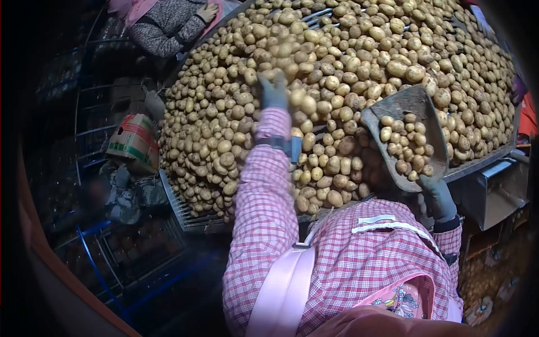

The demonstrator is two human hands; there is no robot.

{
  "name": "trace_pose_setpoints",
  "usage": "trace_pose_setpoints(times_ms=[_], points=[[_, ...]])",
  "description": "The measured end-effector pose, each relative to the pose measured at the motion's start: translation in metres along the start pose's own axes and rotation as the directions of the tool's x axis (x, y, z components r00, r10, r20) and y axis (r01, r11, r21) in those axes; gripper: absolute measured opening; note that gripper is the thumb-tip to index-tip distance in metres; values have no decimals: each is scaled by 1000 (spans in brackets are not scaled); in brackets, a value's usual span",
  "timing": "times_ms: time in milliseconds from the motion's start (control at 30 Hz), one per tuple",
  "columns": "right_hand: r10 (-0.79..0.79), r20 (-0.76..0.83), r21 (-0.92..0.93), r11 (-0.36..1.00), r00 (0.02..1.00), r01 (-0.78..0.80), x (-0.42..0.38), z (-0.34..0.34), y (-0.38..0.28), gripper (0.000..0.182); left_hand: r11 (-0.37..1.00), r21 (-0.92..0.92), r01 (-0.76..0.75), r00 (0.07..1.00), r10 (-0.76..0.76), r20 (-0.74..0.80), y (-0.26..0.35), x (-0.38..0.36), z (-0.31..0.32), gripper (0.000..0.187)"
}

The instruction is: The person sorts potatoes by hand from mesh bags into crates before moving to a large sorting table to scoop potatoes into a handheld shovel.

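Note:
My left hand, in a grey glove, reaches into the middle of a large heap of potatoes. Its fingers look apart, with potatoes at the fingertips; the hand and the potatoes beside it are blurred by motion. Lower right, my gloved right hand grips the near end of a worn scoop. The scoop lies tilted against the heap and holds several small potatoes. Part of the right hand's grip is hidden beneath the scoop's end.
The potatoes lie on a slatted metal table. At upper left another person's sleeve and hand rest by the edge. A cardboard box stands left, a metal chute at right. Other people's hands show at the far right edge.

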State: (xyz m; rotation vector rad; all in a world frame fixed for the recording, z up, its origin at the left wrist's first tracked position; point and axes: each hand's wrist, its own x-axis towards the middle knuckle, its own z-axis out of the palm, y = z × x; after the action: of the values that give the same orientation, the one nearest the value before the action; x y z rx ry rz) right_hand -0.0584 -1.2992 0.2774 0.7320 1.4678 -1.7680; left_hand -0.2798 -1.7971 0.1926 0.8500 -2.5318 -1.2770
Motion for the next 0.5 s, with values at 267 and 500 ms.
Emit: trace_pose_setpoints(times_ms=[267,500], points=[[-122,-141,134,981,982,141,-11,2,-11,28,997,75,-14,995,7,96,78,-33,79,96],[-113,-150,99,987,982,128,-5,0,-12,31,957,81,-277,956,266,122,94,-48,117,85]])
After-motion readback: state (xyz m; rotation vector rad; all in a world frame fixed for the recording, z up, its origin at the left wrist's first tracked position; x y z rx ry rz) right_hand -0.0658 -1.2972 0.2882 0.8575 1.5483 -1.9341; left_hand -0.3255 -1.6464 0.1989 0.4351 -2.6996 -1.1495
